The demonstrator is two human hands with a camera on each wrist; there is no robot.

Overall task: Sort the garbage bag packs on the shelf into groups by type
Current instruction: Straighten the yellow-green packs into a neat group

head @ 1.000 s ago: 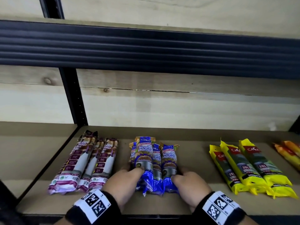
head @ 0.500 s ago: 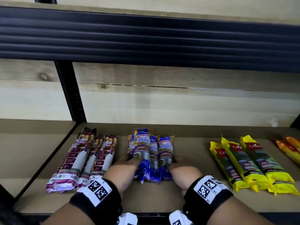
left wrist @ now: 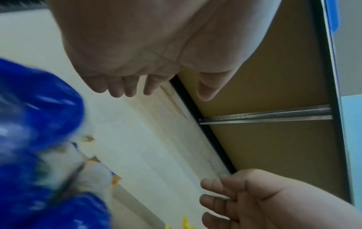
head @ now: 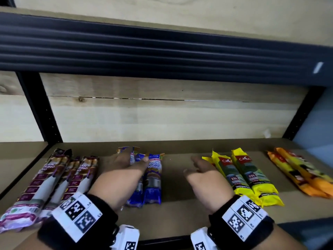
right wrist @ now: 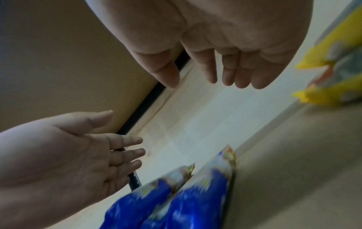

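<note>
Three blue garbage bag packs lie side by side at the middle of the shelf board. My left hand hovers over their left side with straight fingers and holds nothing. The left wrist view shows its bare palm above a blurred blue pack. My right hand hangs open over the bare board between the blue packs and the yellow packs. In the right wrist view its fingers are spread and empty, with the blue packs below.
Three brown and purple packs lie at the left, orange packs at the far right. A dark beam of the upper shelf runs overhead. Black uprights stand at both sides of a wooden back wall.
Both hands have let go of the blue packs' sides and opened. The right hand has moved right toward the yellow packs, and the left has lifted over the blue ones.
</note>
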